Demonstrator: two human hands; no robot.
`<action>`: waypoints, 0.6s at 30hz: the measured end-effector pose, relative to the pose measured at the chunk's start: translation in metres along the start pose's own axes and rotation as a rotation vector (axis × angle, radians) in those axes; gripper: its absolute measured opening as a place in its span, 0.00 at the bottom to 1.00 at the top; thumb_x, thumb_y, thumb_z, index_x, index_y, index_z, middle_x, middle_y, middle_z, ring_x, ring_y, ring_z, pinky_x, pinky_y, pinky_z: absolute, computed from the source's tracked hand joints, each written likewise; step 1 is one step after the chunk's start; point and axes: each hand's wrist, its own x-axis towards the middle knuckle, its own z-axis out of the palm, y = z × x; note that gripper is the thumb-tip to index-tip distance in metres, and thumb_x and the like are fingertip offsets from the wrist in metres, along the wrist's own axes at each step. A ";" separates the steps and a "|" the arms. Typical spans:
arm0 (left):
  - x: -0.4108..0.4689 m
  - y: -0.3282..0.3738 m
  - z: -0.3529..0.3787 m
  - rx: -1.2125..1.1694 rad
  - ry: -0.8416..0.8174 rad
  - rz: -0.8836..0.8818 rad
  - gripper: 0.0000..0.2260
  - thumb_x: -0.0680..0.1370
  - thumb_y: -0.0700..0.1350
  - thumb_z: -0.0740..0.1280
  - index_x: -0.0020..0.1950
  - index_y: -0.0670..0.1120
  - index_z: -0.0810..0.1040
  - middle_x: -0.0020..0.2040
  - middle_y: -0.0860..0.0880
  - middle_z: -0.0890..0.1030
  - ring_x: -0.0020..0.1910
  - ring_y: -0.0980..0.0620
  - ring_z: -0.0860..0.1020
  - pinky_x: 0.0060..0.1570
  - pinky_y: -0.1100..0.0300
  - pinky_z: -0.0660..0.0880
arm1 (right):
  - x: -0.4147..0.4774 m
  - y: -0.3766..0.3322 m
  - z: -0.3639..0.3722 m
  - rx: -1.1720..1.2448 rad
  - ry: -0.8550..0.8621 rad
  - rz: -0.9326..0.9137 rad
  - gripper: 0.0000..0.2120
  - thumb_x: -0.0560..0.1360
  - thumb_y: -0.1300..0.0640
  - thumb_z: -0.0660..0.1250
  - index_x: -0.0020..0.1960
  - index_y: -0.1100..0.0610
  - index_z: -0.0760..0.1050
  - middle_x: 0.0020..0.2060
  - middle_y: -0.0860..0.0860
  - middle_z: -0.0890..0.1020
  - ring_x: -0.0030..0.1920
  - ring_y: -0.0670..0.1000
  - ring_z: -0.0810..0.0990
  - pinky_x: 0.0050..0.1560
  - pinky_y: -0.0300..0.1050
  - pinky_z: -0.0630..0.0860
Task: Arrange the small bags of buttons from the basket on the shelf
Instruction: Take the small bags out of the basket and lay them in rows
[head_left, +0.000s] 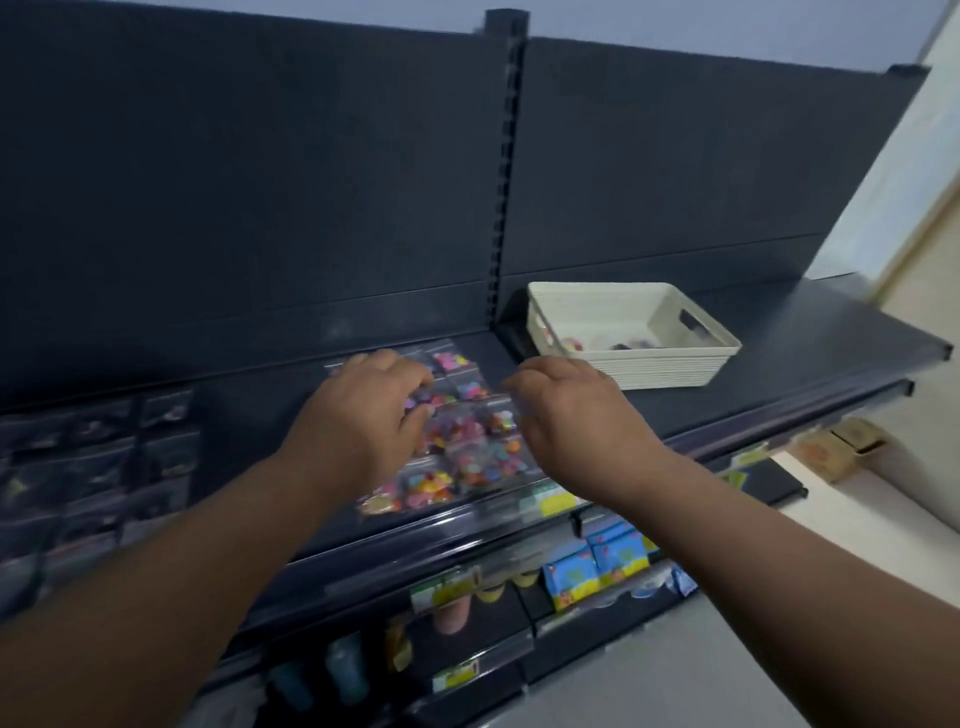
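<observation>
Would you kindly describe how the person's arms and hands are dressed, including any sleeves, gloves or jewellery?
Both forearms are bare as far as the picture's lower edge, with no sleeves in view. The left hand and right hand wear no gloves, and no watch, bracelet or ring shows on either.

Blue cartons (602, 564) stand on a lower rack beside yellow price tags (555, 503). Dark packets (93, 457) lie far left. Brown boxes (841, 447) sit at the right edge.

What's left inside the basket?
A few small bags lie at the bottom of the basket. Its near wall and the right hand hide the rest, so no count.
</observation>
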 end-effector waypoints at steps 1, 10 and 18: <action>0.009 0.009 0.003 0.001 -0.012 0.007 0.12 0.78 0.48 0.63 0.59 0.48 0.77 0.55 0.49 0.77 0.54 0.48 0.72 0.51 0.56 0.68 | 0.000 0.011 -0.002 -0.001 -0.003 0.011 0.19 0.73 0.58 0.61 0.63 0.54 0.75 0.60 0.53 0.76 0.58 0.61 0.73 0.57 0.52 0.71; 0.101 0.047 0.026 0.002 -0.100 0.039 0.18 0.79 0.52 0.60 0.69 0.51 0.69 0.65 0.51 0.71 0.61 0.51 0.70 0.58 0.57 0.67 | 0.027 0.111 -0.014 0.110 0.039 0.192 0.19 0.77 0.55 0.63 0.68 0.53 0.71 0.64 0.51 0.74 0.63 0.56 0.71 0.61 0.46 0.69; 0.188 0.073 0.058 -0.155 -0.187 0.090 0.21 0.79 0.53 0.62 0.71 0.50 0.67 0.67 0.52 0.69 0.53 0.52 0.73 0.56 0.58 0.70 | 0.061 0.211 -0.029 0.140 -0.026 0.436 0.22 0.76 0.52 0.66 0.69 0.49 0.69 0.66 0.50 0.73 0.62 0.52 0.74 0.59 0.44 0.69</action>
